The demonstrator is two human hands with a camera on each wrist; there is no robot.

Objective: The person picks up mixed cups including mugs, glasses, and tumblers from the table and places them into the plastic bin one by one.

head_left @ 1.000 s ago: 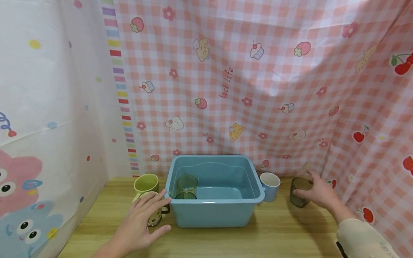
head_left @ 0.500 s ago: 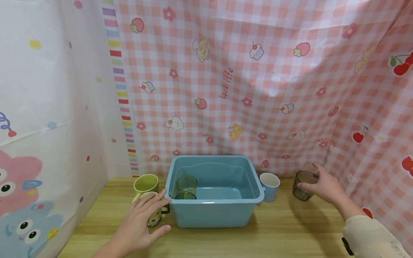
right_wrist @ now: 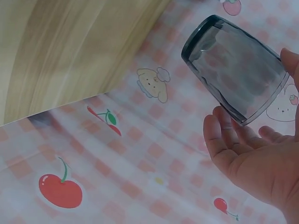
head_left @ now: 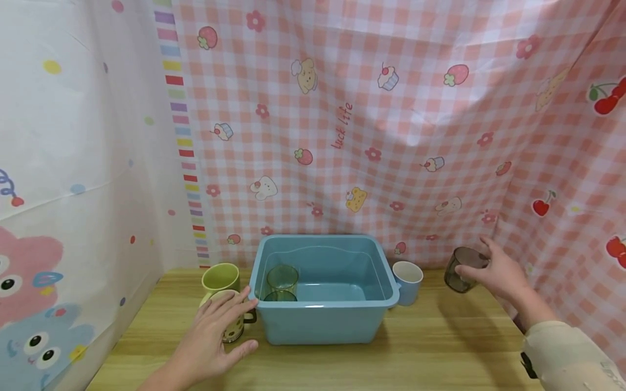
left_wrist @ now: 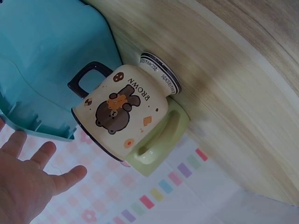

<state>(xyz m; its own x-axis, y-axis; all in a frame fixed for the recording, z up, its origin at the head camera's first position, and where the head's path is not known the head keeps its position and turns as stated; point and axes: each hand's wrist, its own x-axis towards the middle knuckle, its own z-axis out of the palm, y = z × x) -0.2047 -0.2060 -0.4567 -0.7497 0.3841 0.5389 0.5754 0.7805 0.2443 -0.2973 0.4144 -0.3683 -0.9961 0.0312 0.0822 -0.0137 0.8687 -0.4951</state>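
My right hand [head_left: 506, 274] grips a smoky grey glass [head_left: 461, 270] between thumb and fingers. The glass hangs above the right part of the table; in the right wrist view the tinted glass [right_wrist: 236, 70] shows its thick dark base. Spread flat, my left hand [head_left: 207, 336] has its fingertips at the front left corner of a blue plastic tub [head_left: 325, 326]. Behind that hand, partly covered, stands a cream mug [left_wrist: 122, 109] with a brown bear and dark handle. A green mug [head_left: 221, 277] is behind it. Two tinted glasses [head_left: 282, 277] stand in the tub's left side.
A light blue mug [head_left: 408, 283] with a white inside stands close to the tub's right side. The wooden table [head_left: 318, 366] ends at a pink checked cloth [head_left: 342, 136] behind and at the right, and a white printed cloth [head_left: 98, 163] hangs at the left.
The grey glass has risen off the table in my right hand, moving slightly right and tilting. My left hand and the tub have stayed put.
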